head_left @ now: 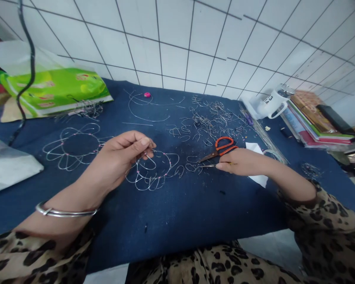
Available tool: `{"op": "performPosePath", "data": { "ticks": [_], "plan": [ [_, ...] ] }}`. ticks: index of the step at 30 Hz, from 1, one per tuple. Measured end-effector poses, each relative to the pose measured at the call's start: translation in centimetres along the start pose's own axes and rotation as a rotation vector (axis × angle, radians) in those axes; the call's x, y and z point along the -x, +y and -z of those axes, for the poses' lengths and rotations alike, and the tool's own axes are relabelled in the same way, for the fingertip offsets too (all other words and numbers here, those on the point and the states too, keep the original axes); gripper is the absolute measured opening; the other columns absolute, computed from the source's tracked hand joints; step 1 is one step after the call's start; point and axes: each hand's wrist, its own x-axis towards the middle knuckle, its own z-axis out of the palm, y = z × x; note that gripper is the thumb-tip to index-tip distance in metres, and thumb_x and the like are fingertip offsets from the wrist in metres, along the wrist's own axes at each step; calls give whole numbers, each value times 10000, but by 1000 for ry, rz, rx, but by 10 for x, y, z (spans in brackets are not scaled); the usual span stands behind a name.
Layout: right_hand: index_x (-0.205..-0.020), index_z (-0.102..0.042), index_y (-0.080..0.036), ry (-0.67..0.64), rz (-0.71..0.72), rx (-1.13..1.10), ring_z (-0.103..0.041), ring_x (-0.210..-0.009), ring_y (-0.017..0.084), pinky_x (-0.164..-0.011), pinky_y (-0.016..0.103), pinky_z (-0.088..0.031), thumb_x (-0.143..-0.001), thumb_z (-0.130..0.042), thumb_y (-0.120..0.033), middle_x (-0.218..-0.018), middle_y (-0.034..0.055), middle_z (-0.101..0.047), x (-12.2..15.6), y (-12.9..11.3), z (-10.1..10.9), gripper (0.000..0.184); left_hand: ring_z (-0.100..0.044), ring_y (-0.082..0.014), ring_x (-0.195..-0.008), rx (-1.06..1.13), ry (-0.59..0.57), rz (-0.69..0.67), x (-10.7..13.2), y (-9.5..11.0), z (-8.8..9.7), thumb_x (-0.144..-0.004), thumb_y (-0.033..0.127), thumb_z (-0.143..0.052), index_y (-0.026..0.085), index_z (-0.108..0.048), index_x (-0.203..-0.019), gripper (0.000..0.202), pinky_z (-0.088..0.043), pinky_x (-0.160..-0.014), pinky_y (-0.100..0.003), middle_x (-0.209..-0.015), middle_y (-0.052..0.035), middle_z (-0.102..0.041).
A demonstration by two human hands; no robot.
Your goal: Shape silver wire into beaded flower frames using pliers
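My left hand (pixel 124 152) pinches a round wire flower frame (pixel 165 174) between thumb and fingertips. The frame is a ring with looped wire petals and small pink ties. My right hand (pixel 239 161) is closed on a slim, pointed metal tool (pixel 207 165), whose tip points left at loose bent wire pieces (pixel 191 167). Its exact kind is hidden by the fingers. Scissors with orange handles (pixel 225 146) lie right against that hand, blades toward the left. A second wire flower frame (pixel 62 148) rests on the blue cloth, left of my left hand.
Many wire offcuts (pixel 205 122) are scattered at the back. A pink spool (pixel 147 94) with wire lies near the wall. A green packet (pixel 56 88) is at left, beside a black cable (pixel 32 59). A white mug (pixel 273 104) and stacked books (pixel 316 122) stand at right.
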Motion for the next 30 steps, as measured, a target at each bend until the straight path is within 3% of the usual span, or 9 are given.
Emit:
{"op": "performPosePath", "data": {
  "ticks": [9, 16, 21, 30],
  "plan": [
    [-788, -561, -190, 74, -9, 111, -518, -614, 131, -523, 240, -266, -884, -336, -519, -716, 18, -593, 2, -10, -3, 410, -528, -102, -672, -21, -1, -2, 2, 3, -1, -827, 300, -597, 197, -631, -784, 116, -411, -621, -225, -841, -24, -614],
    [-929, -585, -190, 328, -86, 394, -567, -780, 197, -604, 275, -304, -901, -322, -483, -848, 73, -622, 14, -26, -21, 395, -529, -112, -674, -40, 3, -3, 2, 4, -1, -819, 320, -599, 198, -624, -787, 129, -417, -619, -225, -845, -29, -615],
    [-920, -591, -177, 471, -140, 560, -539, -766, 214, -609, 293, -287, -896, -349, -464, -832, 97, -595, 18, -35, -32, 376, -532, -117, -667, -49, 1, -15, 2, 4, -3, -817, 320, -595, 196, -614, -773, 134, -413, -617, -231, -831, -33, -618],
    [-910, -582, -168, 508, -151, 577, -521, -753, 211, -614, 292, -280, -904, -347, -451, -812, 100, -582, 14, -37, -38, 368, -535, -120, -677, -46, -9, -15, 1, 6, -2, -823, 308, -588, 179, -609, -787, 135, -411, -639, -243, -846, -45, -622]
  ]
}}
